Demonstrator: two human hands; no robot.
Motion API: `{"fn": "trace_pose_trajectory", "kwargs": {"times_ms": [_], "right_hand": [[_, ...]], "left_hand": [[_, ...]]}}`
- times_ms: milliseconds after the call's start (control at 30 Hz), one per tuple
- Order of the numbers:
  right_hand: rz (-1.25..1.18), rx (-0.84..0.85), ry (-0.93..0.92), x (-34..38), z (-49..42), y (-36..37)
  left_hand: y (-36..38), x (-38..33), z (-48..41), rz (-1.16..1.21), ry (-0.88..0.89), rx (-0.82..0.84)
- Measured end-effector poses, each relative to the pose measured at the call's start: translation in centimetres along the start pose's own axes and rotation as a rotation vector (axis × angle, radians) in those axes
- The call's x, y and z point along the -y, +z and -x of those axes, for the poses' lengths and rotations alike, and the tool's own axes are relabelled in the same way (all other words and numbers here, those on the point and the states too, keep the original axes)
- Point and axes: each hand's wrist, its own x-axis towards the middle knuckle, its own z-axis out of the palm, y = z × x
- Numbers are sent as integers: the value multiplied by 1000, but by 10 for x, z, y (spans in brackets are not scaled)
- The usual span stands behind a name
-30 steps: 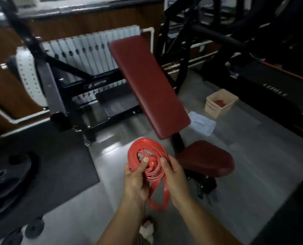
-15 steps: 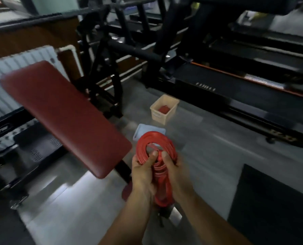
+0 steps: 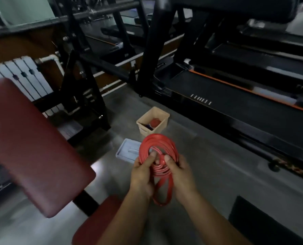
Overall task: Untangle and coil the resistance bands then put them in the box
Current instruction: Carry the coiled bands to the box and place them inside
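A red resistance band (image 3: 162, 147) is wound into a round coil, with a loose loop hanging below it. My left hand (image 3: 142, 175) grips the coil's left side, thumb pressed on its centre. My right hand (image 3: 179, 171) grips the right side, its thumb also on the coil. Beyond the coil, on the grey floor, stands a beige box (image 3: 162, 114) with a red coiled band (image 3: 155, 122) and something dark inside. The box's pale blue lid (image 3: 127, 151) lies flat on the floor in front of it.
A dark red padded bench (image 3: 34, 144) slants across the left, its seat (image 3: 97, 220) under my left forearm. Black treadmills (image 3: 235, 96) run along the right. A black frame (image 3: 83, 82) and a white radiator (image 3: 21, 75) stand at the back left. A black mat (image 3: 263, 225) lies bottom right.
My view has swung to the right, so the bench slid left and the box and lid came toward the centre. Both hands keep hold of the red coil.
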Motion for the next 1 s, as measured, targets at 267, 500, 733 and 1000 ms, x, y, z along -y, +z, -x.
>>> {"fn": "trace_pose_trajectory", "kwargs": {"times_ms": [267,500,733,1000], "right_hand": [[-34,-8,-26,51,-140,-70],[-53,-1,19,68,-280,-70],[35,102,-28,106,-406,-65],[105,321,28,126,-532,-62]], "left_hand": [[81,31,-58,-322,-175,120],[142,27,-183,-115,-97,4],[216,-23,-304,39,3,-123],[287,-43,-401,43,82,-325]]}}
